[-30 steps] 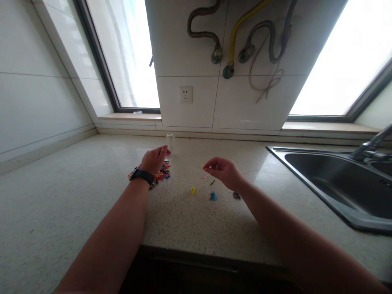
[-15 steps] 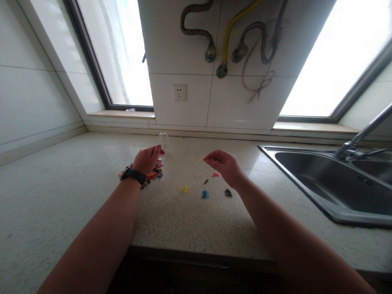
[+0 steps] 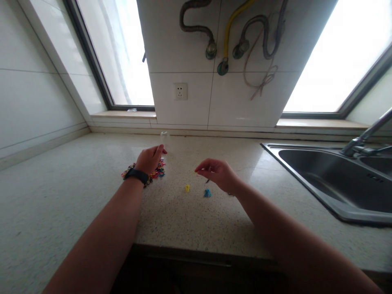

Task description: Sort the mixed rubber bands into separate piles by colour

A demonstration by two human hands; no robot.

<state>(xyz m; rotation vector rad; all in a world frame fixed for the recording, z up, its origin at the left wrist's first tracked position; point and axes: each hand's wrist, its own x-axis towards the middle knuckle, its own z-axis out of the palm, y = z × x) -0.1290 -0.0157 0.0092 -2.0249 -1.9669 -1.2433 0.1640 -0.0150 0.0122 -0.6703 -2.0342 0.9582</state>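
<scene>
My left hand (image 3: 149, 158), a black band on its wrist, hovers over a pile of small coloured pieces (image 3: 157, 171) on the speckled counter; its fingers are curled near a small clear container (image 3: 164, 136), and I cannot tell whether they hold anything. My right hand (image 3: 217, 174) is closed in a pinch on a tiny yellowish piece. Below it lie a yellow piece (image 3: 187, 188), a blue piece (image 3: 207, 192) and a dark one partly hidden by the hand.
A steel sink (image 3: 337, 179) with a tap (image 3: 364, 139) sits at the right. Tiled wall with a socket (image 3: 180, 91) and hanging hoses (image 3: 226, 36) stands behind. The counter's front edge (image 3: 196, 253) is near me.
My right hand has moved left and down over the loose pieces, covering the pink ones. The left hand has stayed over the pile.
</scene>
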